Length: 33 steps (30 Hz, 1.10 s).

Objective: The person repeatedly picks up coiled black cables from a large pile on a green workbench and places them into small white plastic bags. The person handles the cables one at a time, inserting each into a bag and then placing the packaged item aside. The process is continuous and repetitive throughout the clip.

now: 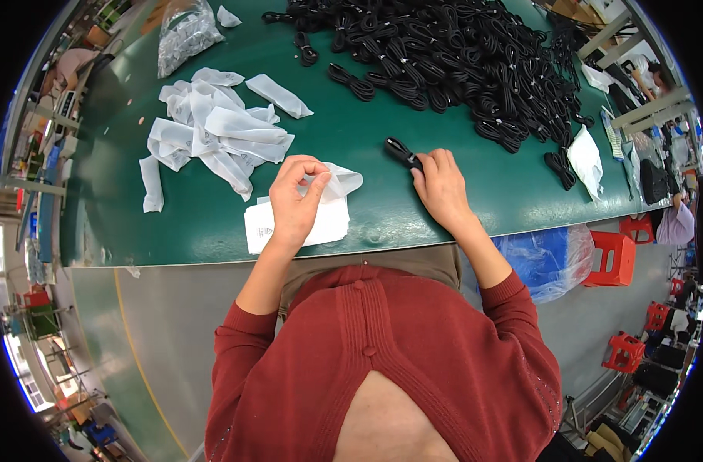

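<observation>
Apparently you are at the bag-handling step, with a white bag (pixel 345 182) at your left hand (pixel 299 192) and a coiled black cable (pixel 401 151) at your right hand (pixel 442 189). Your left thumb and fingertips pinch the bag's end just above a flat stack (pixel 257 229) of white bags, beside the near edge of the green table (pixel 174 240). Your right thumb and fingers close around the cable's near end; its far end points toward the table's far left corner. The cable and the raised bag are near each other but apart. The next move seems to call for a parted bag mouth and a cable kept compact and in line with it.

Toward the left edge is a heap (pixel 236 135) of loose white bags. A large pile (pixel 451 54) of black cables spreads from the far edge toward the right edge, and a clear sack (pixel 188 40) sits near the far left corner.

Your fingers hide the bag's pinched end, so you cannot tell whether its mouth is open. Your right hand covers part of the cable, and whether it is lifted or resting is unclear. The picture's top cuts off the pile, and the heap's contents, if any, do not show.
</observation>
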Available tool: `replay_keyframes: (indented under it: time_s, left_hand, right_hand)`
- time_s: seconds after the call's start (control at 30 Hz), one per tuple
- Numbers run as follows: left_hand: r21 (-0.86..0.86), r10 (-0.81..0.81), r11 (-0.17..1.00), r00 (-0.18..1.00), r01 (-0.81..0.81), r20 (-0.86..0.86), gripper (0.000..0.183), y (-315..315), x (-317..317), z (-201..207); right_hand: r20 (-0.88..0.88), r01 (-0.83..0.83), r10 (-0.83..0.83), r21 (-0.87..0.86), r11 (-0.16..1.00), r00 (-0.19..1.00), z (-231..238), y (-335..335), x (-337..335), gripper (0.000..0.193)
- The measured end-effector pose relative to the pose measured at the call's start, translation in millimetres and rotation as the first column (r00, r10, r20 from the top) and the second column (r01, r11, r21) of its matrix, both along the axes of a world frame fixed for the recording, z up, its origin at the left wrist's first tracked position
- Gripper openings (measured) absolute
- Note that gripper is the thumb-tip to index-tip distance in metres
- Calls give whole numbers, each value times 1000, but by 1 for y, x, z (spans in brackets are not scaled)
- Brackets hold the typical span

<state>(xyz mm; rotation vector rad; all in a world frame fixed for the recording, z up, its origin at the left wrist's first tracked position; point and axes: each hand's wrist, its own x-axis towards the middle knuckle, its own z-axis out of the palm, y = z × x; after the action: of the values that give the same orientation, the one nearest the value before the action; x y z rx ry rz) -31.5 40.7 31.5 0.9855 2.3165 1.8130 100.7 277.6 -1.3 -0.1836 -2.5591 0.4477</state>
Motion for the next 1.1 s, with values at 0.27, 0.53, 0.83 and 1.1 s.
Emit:
replay_keyframes:
  time_s: [0.27, 0.53, 0.83, 1.1]
  left_hand:
    - [-21, -13, 1000, 999, 12, -41, 8, 8, 2, -3]
    - [-28, -75, 997, 991, 72, -113, 7, 13, 3, 0]
    - [-129, -190, 979, 932, 157, -307, 10, 19, 9, 7]
    - [-92, -152, 988, 917, 126, -369, 10, 22, 0, 21]
  right_hand:
    - [4, -301, 315, -279, 912, 949, 64, -27, 18, 18]
    - [110, -362, 374, -108, 926, 921, 58, -21, 20, 20]
    - [323, 127, 503, -914, 385, 802, 55, -17, 8, 29]
    - [-85, -363, 373, -502, 785, 924, 50, -45, -14, 33]
